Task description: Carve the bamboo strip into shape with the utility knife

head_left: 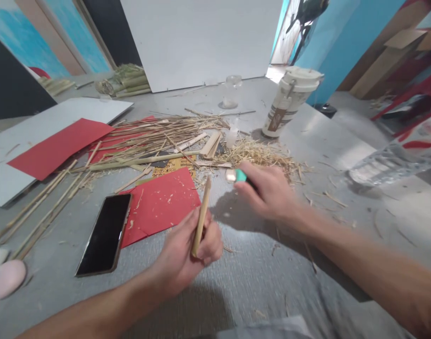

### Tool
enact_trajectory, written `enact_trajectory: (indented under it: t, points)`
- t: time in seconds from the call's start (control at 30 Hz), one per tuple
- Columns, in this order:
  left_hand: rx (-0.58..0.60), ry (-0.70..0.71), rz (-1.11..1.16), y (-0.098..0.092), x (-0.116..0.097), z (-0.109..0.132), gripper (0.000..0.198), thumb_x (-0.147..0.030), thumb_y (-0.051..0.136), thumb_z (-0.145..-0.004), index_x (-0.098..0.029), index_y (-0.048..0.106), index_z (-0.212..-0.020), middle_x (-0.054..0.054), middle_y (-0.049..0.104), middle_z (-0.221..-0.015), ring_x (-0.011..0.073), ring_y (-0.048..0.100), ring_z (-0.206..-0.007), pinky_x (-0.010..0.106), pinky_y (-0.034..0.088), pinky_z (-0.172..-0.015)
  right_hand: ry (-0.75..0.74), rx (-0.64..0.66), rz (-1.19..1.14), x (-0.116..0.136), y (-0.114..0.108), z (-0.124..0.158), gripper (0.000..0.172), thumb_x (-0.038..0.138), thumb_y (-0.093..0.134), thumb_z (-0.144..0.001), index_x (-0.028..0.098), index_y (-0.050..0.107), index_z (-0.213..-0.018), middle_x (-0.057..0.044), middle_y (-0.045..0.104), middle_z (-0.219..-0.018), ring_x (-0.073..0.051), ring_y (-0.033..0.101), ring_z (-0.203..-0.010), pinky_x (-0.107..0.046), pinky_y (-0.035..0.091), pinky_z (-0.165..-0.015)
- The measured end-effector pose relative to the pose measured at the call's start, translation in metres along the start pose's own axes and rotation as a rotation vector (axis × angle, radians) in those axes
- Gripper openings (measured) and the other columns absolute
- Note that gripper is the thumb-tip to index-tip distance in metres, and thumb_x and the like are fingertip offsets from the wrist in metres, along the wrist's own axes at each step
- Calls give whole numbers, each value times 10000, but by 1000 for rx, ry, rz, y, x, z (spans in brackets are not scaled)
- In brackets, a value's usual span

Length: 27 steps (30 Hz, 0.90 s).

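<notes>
My left hand [192,247] is closed around a short tan piece of split stalk [203,214], which points up and away from me with a narrowed far end. To its right, my right hand [268,190] is closed on a small green-and-black tool [241,176] with a pale, shiny end. Motion blur hides what kind of tool it is. A gap separates the tool from the stalk piece. Beyond my right hand lies a heap of straw shavings [261,153]. Left of my left hand, a red sheet [162,200] carries scattered shavings.
A phone [104,235] overlaps the red sheet's left side. Many thin stalks [155,132] lie across the floor behind. A white lidded container [289,101] and a clear glass jar [231,92] stand at the back. A plastic bottle [395,157] is at right.
</notes>
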<state>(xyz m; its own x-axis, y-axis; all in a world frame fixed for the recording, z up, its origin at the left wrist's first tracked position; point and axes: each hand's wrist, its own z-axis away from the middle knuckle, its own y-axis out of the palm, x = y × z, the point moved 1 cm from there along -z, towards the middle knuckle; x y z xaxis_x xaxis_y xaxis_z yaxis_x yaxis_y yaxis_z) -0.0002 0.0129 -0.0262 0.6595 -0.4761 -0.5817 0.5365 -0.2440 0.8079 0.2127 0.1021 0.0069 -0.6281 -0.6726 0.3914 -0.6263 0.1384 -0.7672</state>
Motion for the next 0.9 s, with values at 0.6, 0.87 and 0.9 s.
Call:
enact_trajectory:
  t: [0.6, 0.87, 0.9]
  points:
    - [-11, -163, 97, -1, 0, 7, 364, -245, 460, -1109, -193, 546, -760, -121, 224, -424, 85, 53, -409, 173, 248, -450, -246, 239, 26, 34, 25, 12, 560, 640, 374, -1132, 199, 631, -902, -11, 615, -736, -158, 436, -602, -346, 201, -588]
    - [28, -175, 79, 3, 4, 10, 402, -356, 549, -1096, -225, 409, -742, -128, 192, -404, 88, 43, -406, 189, 227, -463, -274, 123, 159, 29, 20, 7, 567, 651, 372, -1129, 216, 609, -855, -20, 614, -715, -166, 449, -615, -339, 240, -598]
    - [29, -186, 81, 4, 5, 12, 419, -379, 553, -1101, -227, 399, -742, -127, 195, -409, 87, 53, -407, 190, 236, -471, -206, 83, 193, 22, 17, 4, 553, 645, 373, -1130, 219, 599, -860, -20, 612, -713, -165, 444, -607, -336, 229, -588]
